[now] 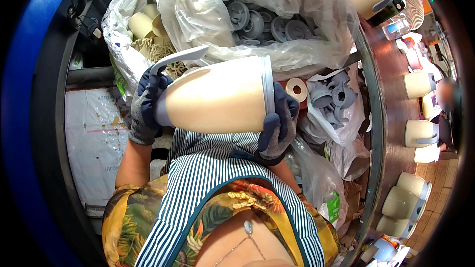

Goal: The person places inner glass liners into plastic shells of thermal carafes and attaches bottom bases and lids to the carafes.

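I hold a cream-coloured jug (pixel 217 96) on its side across my lap, just above a striped apron. My left hand (pixel 150 101), in a dark blue and grey work glove, is wrapped round the narrower blue-grey end at the left. From that end a grey curved handle (pixel 185 57) rises and points right. My right hand (pixel 279 126), gloved alike, grips the wide end at the right, by the grey ring (pixel 268 86) round its rim. The inside of the jug does not show.
Ahead, a clear plastic bag (pixel 193 24) holds several grey round parts (pixel 252 22); cream cups (pixel 141 24) lie in a bag beside it. A smaller bag of grey parts (pixel 331 94) and a tape roll (pixel 296 89) are at right. Several jugs (pixel 420 86) stand on the brown table (pixel 396 133).
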{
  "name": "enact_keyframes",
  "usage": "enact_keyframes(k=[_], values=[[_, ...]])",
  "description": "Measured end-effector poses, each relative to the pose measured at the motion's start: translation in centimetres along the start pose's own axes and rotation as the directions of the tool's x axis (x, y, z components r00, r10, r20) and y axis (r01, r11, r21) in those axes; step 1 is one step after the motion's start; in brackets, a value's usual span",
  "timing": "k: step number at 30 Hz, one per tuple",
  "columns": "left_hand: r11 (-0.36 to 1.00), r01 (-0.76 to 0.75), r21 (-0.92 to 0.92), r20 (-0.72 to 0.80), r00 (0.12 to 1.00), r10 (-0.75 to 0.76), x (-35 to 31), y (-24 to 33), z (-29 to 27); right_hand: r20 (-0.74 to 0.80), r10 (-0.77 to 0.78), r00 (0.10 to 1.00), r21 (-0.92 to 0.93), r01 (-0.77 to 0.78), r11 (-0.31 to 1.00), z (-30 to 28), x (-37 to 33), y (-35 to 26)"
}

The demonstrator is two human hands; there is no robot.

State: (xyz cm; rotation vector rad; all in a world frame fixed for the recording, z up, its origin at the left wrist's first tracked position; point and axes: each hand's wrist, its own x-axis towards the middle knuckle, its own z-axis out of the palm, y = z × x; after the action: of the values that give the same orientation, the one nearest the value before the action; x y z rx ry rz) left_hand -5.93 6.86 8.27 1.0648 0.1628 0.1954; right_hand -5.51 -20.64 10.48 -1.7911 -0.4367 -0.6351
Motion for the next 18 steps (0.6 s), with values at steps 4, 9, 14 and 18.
enact_keyframes(k=[4, 9, 14, 18], values=[[0.999, 0.032, 0.021, 0.017, 0.999, -0.032, 0.6, 0.8, 0.1, 0.046, -0.049, 0.998, -0.111, 0.054, 0.992, -0.5, -0.5, -0.9], [0.976, 0.131, 0.176, 0.059, 0.988, -0.144, 1.6, 1.1, 0.1, 0.096, -0.173, 0.98, -0.187, 0.188, 0.964, -1.6, -0.9, -1.1], [0.909, 0.408, 0.087, 0.054, 0.909, -0.413, 2.2, 1.6, 0.3, 0.224, -0.305, 0.926, -0.142, 0.341, 0.929, -2.7, -0.5, -1.9], [0.897, 0.403, 0.183, 0.067, 0.905, -0.42, 2.8, 1.7, 0.3, 0.127, -0.173, 0.977, -0.096, 0.185, 0.978, -1.9, -1.2, -1.0]])
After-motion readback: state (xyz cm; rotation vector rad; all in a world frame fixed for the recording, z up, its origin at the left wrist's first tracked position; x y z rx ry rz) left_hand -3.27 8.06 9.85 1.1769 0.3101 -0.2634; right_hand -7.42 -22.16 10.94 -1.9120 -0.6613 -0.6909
